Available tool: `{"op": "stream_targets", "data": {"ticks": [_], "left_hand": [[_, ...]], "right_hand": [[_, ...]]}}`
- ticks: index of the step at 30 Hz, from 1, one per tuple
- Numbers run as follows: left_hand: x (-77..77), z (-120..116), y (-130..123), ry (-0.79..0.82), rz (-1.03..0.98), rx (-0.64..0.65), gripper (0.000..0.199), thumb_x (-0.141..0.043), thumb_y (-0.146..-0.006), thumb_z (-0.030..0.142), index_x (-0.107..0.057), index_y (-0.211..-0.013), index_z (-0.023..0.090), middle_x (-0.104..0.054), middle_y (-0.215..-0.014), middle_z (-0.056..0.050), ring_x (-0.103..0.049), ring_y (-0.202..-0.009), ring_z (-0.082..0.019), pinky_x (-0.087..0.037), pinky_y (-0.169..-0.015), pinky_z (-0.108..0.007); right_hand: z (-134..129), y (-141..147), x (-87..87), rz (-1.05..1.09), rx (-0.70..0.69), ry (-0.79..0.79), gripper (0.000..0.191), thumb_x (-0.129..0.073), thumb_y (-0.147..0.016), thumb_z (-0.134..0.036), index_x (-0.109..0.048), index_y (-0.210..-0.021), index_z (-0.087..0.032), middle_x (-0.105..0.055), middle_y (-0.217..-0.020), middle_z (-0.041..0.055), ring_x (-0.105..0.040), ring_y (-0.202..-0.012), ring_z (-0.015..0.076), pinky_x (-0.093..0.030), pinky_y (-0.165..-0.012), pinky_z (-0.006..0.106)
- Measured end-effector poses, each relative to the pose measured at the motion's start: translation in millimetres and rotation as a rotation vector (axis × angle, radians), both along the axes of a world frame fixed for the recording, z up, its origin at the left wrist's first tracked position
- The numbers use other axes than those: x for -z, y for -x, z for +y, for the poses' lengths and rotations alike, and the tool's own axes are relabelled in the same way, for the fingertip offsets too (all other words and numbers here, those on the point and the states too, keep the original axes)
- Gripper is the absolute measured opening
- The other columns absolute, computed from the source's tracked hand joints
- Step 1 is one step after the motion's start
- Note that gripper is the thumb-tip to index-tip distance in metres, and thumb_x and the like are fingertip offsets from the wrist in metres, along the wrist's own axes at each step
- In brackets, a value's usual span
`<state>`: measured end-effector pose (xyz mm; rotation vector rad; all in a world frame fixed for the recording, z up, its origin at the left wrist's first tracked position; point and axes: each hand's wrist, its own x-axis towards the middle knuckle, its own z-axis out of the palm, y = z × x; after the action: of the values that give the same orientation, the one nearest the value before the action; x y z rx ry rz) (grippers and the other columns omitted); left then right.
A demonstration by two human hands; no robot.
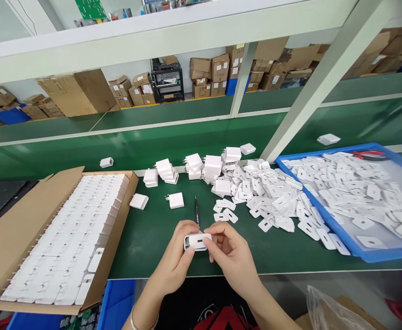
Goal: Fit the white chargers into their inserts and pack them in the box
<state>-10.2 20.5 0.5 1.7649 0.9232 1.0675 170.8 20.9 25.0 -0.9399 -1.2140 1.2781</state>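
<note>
In front of my body, above the table's front edge, a white charger housing is held with its end facing up. My left hand point(174, 262) is closed round its left side. A white end cap point(197, 241) with a dark slot lies on that end, slightly tilted, with a dark gap at its left. My right hand point(233, 256) pinches the cap's right end, thumb on top and fingers curled. Just beyond the hands lies a pair of black tweezers point(197, 210). Loose caps point(273, 195) are heaped to the right, and white chargers point(212, 166) with prongs stand in small stacks behind.
At left, an open cardboard box point(123, 215) holds rows of chargers. A blue-rimmed tray point(324, 222) on the right contains many caps and red-handled pliers point(371, 155). A slanted white post point(311, 91) rises behind the heap. A blue bin point(120, 298) sits below the table at left.
</note>
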Motion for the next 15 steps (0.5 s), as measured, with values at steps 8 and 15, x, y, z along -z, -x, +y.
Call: {"op": "stream_targets", "data": {"ticks": [8,15], "left_hand": [[11.7,-0.7,-9.6,-0.080,-0.015,-0.136,0.037,-0.033,-0.111,0.046,-0.053,-0.134,0.026,-0.050,-0.135,-0.013,-0.054,-0.123,-0.028,-0.046,-0.102,-0.042],[20.6,-0.8,-10.9,-0.105,-0.142,-0.185,0.034,-0.032,-0.111,0.041,-0.058,-0.129,0.028,-0.053,-0.132,-0.011,-0.055,-0.120,-0.027,-0.050,-0.098,-0.042]], "right_hand": [[3.3,5.7,11.4,-0.005,-0.029,0.013,0.020,-0.076,-0.094,-0.039,-0.064,-0.094,-0.023,-0.053,-0.081,-0.0019,-0.050,-0.064,0.0116,-0.050,-0.054,0.025],[12.0,6.5,26.1,-0.001,-0.197,0.096,0.040,-0.075,-0.094,-0.043,-0.058,-0.128,-0.030,-0.051,-0.094,-0.0018,-0.053,-0.076,0.0135,-0.051,-0.063,0.026]]}}
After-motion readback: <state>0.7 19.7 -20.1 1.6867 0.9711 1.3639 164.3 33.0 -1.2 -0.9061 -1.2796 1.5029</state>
